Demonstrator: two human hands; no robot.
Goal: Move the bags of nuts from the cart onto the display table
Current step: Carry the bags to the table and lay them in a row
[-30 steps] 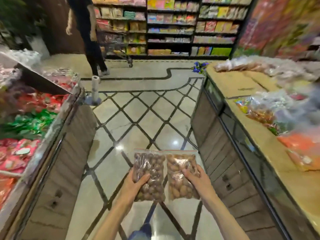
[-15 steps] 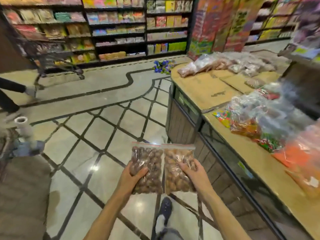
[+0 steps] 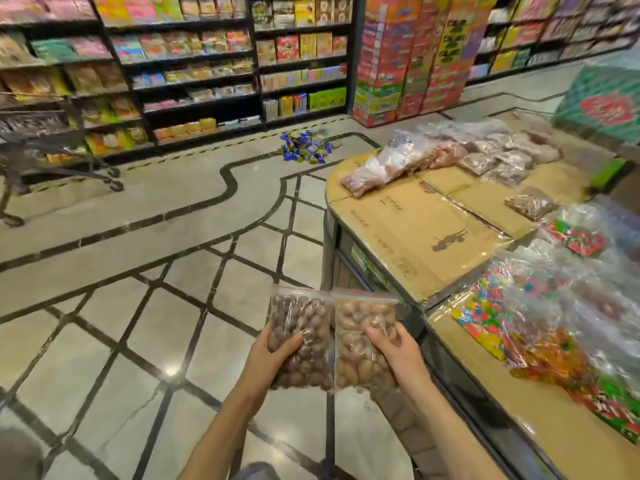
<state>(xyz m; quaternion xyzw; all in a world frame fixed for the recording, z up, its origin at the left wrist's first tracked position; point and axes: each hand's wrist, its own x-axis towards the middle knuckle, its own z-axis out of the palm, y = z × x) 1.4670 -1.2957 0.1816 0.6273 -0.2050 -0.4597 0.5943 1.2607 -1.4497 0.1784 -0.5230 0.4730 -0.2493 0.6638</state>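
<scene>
— How many bags are being carried, and how are they held?

— Two clear zip bags of nuts are held side by side above the tiled floor (image 3: 114,327), their inner edges touching. The darker bag (image 3: 300,336) is gripped by the left hand (image 3: 268,356), thumb curled over its front and fingers hidden behind it. The paler bag (image 3: 360,341) is gripped by the right hand (image 3: 398,355) in the same way (thumb across the front, fingers out of sight behind). Both bags are kept upright, red seal strips at the top, just left of the display table (image 3: 415,237) and not yet set on it.

— What is seen on the table?

— Its top is covered with flattened cardboard. A pile of nut bags (image 3: 485,150) is gathered at the far end; their number cannot be counted through the blur. One more nut bag (image 3: 530,202) lies apart, nearer the viewer. Bags of coloured sweets (image 3: 540,327) are heaped along the near right edge.

— And beyond the table?

— One shopping cart (image 3: 52,147) is seen at the far left, before stocked shelves (image 3: 194,64). A scatter of blue wrapped sweets (image 3: 304,150) lies on the floor, and stacked cartons (image 3: 408,57) stand behind the table
</scene>
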